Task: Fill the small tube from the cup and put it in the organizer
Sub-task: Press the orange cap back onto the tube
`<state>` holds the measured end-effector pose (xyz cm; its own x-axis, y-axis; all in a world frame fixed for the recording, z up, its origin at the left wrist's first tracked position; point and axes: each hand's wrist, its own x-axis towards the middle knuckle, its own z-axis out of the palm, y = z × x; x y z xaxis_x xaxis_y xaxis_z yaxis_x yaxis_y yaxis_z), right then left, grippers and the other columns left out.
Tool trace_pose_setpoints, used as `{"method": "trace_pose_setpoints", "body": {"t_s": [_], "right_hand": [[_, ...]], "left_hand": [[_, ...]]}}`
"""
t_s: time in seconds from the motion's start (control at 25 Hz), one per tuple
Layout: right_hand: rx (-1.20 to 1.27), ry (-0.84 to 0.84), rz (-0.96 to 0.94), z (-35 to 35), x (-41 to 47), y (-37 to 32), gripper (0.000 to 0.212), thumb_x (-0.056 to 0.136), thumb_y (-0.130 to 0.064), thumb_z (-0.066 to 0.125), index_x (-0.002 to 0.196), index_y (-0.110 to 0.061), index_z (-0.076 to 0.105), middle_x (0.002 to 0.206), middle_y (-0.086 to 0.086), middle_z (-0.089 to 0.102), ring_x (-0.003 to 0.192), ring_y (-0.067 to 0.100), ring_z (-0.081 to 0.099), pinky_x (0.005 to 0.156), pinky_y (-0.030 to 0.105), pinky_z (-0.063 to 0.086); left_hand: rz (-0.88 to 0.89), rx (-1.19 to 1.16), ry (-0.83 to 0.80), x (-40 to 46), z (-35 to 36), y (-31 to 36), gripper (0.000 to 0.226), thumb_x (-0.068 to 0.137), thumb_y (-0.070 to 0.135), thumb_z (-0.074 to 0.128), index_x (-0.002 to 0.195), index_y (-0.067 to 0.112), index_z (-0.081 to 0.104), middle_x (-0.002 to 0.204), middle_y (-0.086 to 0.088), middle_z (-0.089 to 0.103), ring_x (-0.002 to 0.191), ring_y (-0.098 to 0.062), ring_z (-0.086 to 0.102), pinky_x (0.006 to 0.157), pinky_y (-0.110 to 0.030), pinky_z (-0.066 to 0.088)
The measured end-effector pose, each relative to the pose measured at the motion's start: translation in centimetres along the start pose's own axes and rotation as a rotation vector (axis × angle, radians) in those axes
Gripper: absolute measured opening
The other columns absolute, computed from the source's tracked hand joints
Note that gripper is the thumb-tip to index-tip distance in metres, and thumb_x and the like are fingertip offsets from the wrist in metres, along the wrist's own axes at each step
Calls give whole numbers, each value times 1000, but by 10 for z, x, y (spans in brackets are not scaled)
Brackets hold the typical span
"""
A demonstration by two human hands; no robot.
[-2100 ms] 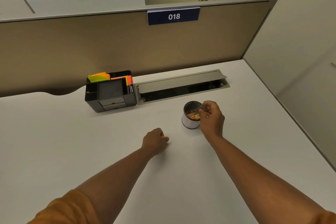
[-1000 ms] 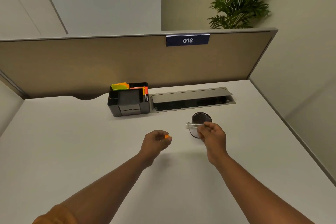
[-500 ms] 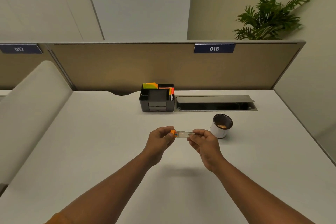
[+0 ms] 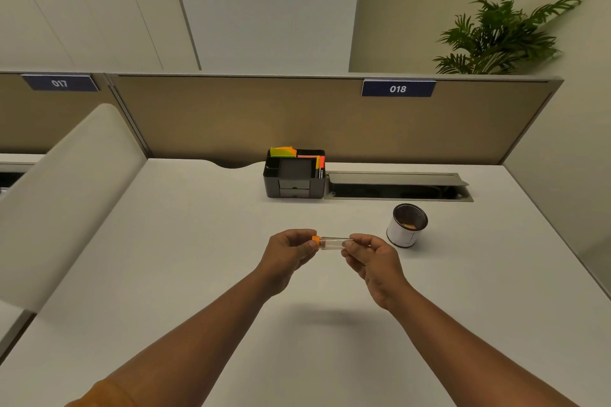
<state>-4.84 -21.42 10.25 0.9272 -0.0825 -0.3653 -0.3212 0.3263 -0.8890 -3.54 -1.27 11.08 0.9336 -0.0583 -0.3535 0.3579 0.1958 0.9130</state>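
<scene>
A small clear tube lies level in the air above the desk, held between both hands. My left hand pinches the orange cap on the tube's left end. My right hand grips the tube's right end. The white cup with a dark inside and some brownish contents stands on the desk just right of my right hand. The black organizer with coloured sticky notes and markers sits at the back of the desk against the partition.
An open cable tray runs along the desk's back edge right of the organizer. A beige partition walls the back. A white curved divider borders the left side. The desk's right edge slants nearby.
The right hand lifted the tube out of the cup and brought it left. The left hand brought the orange cap onto the tube's end. The camera view tilted up and back.
</scene>
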Motion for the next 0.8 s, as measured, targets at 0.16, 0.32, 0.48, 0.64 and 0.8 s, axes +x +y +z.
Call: {"method": "trace_pose_setpoints", "body": {"t_s": [0.16, 0.32, 0.48, 0.64, 0.8], "right_hand": [[15, -14, 34, -2, -3, -4, 17, 89, -2, 73, 105, -4, 74, 96, 16, 79, 85, 28, 77, 73, 29, 62], [-14, -37, 47, -3, -5, -7, 17, 89, -1, 71, 106, -3, 74, 97, 18, 78, 87, 29, 77, 77, 31, 63], [-160, -15, 41, -1, -7, -9, 19, 91, -20, 72, 102, -5, 74, 89, 15, 79, 78, 26, 76, 73, 32, 62], [-200, 8, 57, 1, -6, -10, 28, 91, -32, 72, 97, -5, 74, 84, 14, 79, 72, 23, 73, 67, 30, 59], [-246, -1, 78, -1, -5, -11, 36, 90, -40, 72, 94, -5, 74, 75, 10, 78, 63, 17, 70, 61, 26, 58]], "left_hand": [[12, -5, -26, -5, 2, 2, 21, 89, 1, 71, 109, 7, 74, 106, -13, 78, 100, -28, 73, 79, -24, 60], [12, -10, -27, -7, 3, 3, 20, 89, 1, 71, 109, 5, 74, 104, -14, 78, 99, -28, 74, 77, -24, 60], [8, 14, -33, -7, 3, 6, 19, 90, 2, 70, 107, 8, 75, 104, -12, 78, 98, -28, 74, 81, -25, 61], [20, 11, -59, -8, 3, 8, 20, 90, 1, 70, 108, 7, 75, 105, -13, 78, 99, -29, 73, 83, -27, 61], [27, 24, -76, -6, 2, 7, 20, 90, 2, 70, 108, 7, 75, 105, -11, 78, 99, -27, 74, 82, -26, 60]]}}
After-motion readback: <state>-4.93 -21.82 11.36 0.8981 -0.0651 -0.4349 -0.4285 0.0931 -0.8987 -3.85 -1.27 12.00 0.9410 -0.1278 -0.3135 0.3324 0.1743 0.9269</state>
